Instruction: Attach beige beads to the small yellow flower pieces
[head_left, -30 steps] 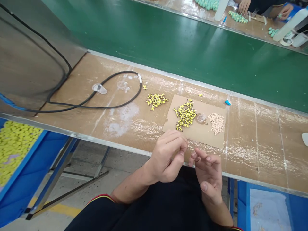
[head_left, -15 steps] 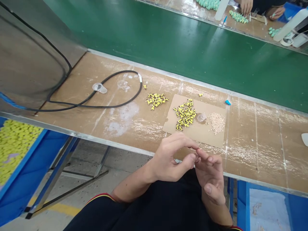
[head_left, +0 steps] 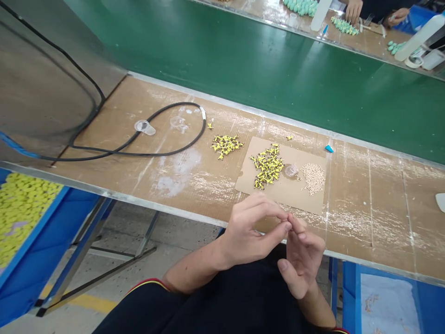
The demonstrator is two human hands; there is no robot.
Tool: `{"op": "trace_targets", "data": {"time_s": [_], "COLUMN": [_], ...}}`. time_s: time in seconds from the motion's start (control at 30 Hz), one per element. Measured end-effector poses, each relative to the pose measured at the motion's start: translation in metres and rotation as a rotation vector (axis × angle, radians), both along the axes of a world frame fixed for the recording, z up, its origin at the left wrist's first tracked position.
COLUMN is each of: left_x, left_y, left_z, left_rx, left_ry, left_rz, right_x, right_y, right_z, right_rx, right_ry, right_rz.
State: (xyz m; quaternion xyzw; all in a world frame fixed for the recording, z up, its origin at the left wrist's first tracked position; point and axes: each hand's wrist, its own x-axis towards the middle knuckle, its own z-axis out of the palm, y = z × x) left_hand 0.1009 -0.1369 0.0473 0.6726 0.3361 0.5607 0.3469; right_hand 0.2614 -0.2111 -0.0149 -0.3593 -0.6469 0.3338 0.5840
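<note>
My left hand (head_left: 248, 234) and my right hand (head_left: 303, 257) meet fingertip to fingertip just off the near edge of the brown workbench (head_left: 365, 213). Both pinch at the same spot; whatever sits between the fingers is too small to make out. Just beyond them lies a cardboard sheet (head_left: 285, 190) carrying a pile of small yellow-and-black parts (head_left: 267, 167), a small clear cup (head_left: 291, 170) and a heap of tiny beige pieces (head_left: 313, 177). A second, smaller yellow pile (head_left: 225, 144) sits on the bench to the left.
A black cable (head_left: 163, 153) loops over the bench's left part beside two clear plastic pieces (head_left: 144, 126). Behind runs a green conveyor belt (head_left: 264, 65); another person's hands (head_left: 353, 10) work across it. A blue bin of yellow parts (head_left: 21, 208) stands lower left.
My hands came together: the left moved right and the right turned its fingers up until the fingertips met in a shared pinch.
</note>
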Motion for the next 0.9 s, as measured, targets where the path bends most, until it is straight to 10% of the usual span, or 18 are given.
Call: {"op": "trace_targets", "data": {"time_s": [0.33, 0.9], "left_x": [0.005, 0.004], "left_y": [-0.006, -0.007], "left_z": [0.003, 0.009], "left_rx": [-0.055, -0.109], "left_ry": [-0.064, 0.085], "left_rz": [0.008, 0.03], "right_x": [-0.001, -0.003], "right_y": [0.012, 0.018], "right_z": [-0.006, 0.004], "right_rx": [0.321, 0.396], "right_ry": [-0.29, -0.443], "right_rz": [-0.19, -0.204]}}
